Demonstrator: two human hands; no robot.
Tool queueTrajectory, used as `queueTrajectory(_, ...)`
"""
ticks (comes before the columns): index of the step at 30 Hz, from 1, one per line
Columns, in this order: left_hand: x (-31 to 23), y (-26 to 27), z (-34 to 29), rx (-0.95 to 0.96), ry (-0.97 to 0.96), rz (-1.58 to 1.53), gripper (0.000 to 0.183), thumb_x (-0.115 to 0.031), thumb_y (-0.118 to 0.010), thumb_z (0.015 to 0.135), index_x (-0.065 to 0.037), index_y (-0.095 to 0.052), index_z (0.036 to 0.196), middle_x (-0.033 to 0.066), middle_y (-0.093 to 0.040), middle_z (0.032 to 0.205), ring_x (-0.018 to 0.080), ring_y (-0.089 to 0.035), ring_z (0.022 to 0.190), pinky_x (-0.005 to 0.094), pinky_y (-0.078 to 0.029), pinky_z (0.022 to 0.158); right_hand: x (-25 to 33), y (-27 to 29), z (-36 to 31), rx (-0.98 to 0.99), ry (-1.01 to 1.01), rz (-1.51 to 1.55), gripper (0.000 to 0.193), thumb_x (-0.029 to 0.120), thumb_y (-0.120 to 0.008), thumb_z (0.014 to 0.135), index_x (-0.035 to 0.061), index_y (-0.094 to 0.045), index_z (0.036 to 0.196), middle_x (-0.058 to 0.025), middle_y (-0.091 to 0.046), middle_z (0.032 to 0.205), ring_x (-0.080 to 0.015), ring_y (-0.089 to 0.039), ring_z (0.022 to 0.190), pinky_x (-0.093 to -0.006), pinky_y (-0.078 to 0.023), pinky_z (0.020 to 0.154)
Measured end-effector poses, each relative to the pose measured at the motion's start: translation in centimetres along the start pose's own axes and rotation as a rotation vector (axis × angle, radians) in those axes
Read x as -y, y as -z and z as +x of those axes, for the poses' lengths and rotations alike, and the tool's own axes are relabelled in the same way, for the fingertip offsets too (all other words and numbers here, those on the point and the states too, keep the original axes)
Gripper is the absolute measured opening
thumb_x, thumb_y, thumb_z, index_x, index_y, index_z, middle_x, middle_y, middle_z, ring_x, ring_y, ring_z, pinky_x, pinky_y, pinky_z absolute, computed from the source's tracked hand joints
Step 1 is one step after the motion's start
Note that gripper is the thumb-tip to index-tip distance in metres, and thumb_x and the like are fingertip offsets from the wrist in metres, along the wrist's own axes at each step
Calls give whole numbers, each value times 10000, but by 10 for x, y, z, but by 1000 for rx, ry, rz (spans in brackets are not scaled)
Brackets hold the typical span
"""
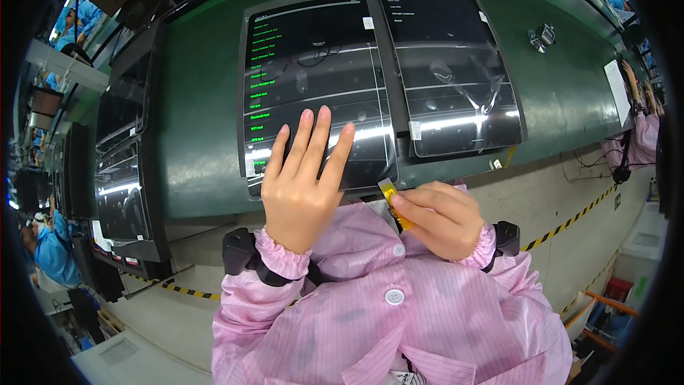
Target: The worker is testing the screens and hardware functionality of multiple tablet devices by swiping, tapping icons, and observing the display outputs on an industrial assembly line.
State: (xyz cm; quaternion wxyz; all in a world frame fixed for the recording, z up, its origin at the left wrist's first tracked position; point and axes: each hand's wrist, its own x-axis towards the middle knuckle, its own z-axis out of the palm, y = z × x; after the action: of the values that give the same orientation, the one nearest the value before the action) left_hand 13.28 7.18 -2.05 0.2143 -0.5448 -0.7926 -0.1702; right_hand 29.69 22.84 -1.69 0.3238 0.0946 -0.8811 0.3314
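My left hand (pixel 306 178) lies with fingers stretched out over the lower part of a large black tablet (pixel 313 50). Its lit screen shows a column of green text lines, and a small white tab sits near its upper right corner. Between the thumb and fingers of my right hand (pixel 445 217) is a flat yellow strip with a grey end (pixel 394 203), close to that tablet's lower right corner. My fingers cover part of the strip. To the right lies a second black tablet (pixel 456 57), with a few white text lines and wrinkled, shiny film reflections.
Both tablets rest on a green worktable (pixel 199 100). A small metal object (pixel 542 37) stands at the right, and a white sheet (pixel 617 93) lies at the table's right end. More dark panels (pixel 122 192) are stacked on the left. Other people in blue (pixel 57 249) and pink (pixel 641 139) work nearby.
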Motion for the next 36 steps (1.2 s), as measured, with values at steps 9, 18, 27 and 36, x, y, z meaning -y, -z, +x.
queueTrajectory(9,1,22,4,167,18,-211,671,-289,-824,694,-201,-635,1331,190,-468,1487,366,-452,1369,498,-337,1105,7,-11,-7,4,158,-233,426,43,-707,617,-115,-677,1012,-176,-666,910,-258,-661,758,-314,-553,599)
queueTrajectory(18,0,30,7,200,41,-286,630,-316,-806,737,-202,-637,1333,203,-448,1501,381,-423,1387,502,-313,1116,9,-13,-7,30,122,-245,461,32,-705,597,-118,-663,1030,-165,-646,913,-251,-637,733,-314,-533,578)
queueTrajectory(27,0,24,6,166,50,-262,605,-283,-817,720,-190,-664,1298,195,-459,1495,376,-430,1383,498,-321,1111,7,-11,-13,45,23,-141,386,2,-756,617,-80,-674,985,-147,-642,911,-244,-634,739,-317,-529,625)
queueTrajectory(36,-3,19,3,124,70,-243,659,-225,-857,632,-214,-684,1268,172,-495,1472,347,-454,1376,491,-346,1102,14,-3,-11,-238,-698,441,173,-44,-712,821,-28,-707,993,-148,-648,1053,-130,-639,770,-243,-512,696)
